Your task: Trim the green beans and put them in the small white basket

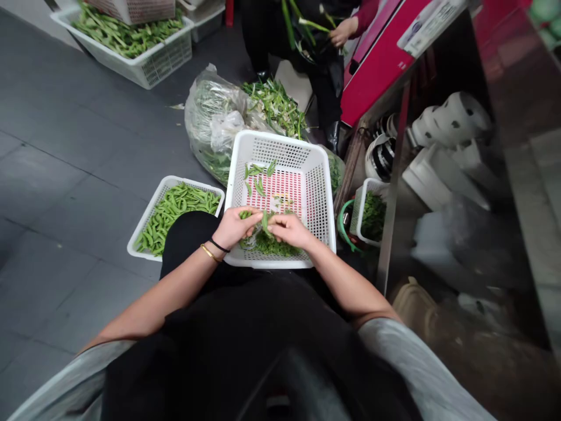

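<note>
My left hand [239, 227] and my right hand [289, 229] meet over the near part of a white perforated basket [322, 193]. Between their fingertips is a green pea pod [265, 222], pinched from both sides. More green shows inside my left fingers, but how many pods they hold is hidden. Below the hands lies a heap of green trimmings [276, 245]. Several loose pea pods [259, 186] rest at the far left of the basket floor. To the left, a smaller white basket [144, 225] holds a pile of pea pods [177, 213].
A plastic bag of greens [210, 111] and a heap of cut greens [280, 105] lie beyond the basket. Another person's hand [344, 32] holds long green stalks. A large basket [149, 67] stands far left; a metal-edged shelf [390, 234] flanks the right.
</note>
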Available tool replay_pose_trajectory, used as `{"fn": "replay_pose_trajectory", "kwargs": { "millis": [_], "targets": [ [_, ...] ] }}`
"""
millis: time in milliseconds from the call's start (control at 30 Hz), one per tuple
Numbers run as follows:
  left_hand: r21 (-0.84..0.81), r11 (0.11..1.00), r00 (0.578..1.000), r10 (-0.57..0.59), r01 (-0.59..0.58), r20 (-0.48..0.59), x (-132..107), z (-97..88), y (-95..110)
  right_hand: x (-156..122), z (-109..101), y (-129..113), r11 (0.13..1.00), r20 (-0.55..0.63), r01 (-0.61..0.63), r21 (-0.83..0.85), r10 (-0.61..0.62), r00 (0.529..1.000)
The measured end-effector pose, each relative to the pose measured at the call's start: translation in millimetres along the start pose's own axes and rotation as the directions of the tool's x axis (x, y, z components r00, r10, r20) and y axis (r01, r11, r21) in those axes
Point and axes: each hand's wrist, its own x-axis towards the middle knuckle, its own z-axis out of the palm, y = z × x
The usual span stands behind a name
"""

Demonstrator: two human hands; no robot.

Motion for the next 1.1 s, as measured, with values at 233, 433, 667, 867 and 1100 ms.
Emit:
{"fn": "replay_pose_trajectory", "kwargs": {
  "millis": [233, 433, 667, 867, 1100],
  "targets": [
    [-0.148, 0.982, 0.954, -0.071, 0.118, 0.291, -18.3, 14.4, 18.7, -30.6, -18.8, -31.6, 0.972, -0.145, 0.176, -0.153, -0.199, 0.969],
    [-0.183, 0.962, 0.908, -0.115, 0.203, 0.403, -29.5, 18.3, 22.7, -38.3, -21.7, -49.6, 0.771, -0.03, 0.389, -0.504, -0.465, 0.885],
    [-0.416, 0.883, 0.966, -0.134, 0.217, 0.22, -29.5, 24.4, 14.5, -46.2, -4.6, -37.5, 0.58, -0.256, 0.201, -0.789, -0.608, 0.752],
    [-0.247, 0.958, 0.982, 0.112, -0.146, -0.149, -24.7, 11.3, 19.7, -59.5, -36.2, -29.5, 0.79, -0.38, 0.172, -0.589, -0.458, 0.803],
    [0.34, 0.855, 0.891, 0.444, -0.391, -0.093, -33.9, 6.6, 27.1, -35.3, -10.3, -34.2, 0.718, -0.028, 0.185, -0.671, -0.274, 0.961]
  ]
}}
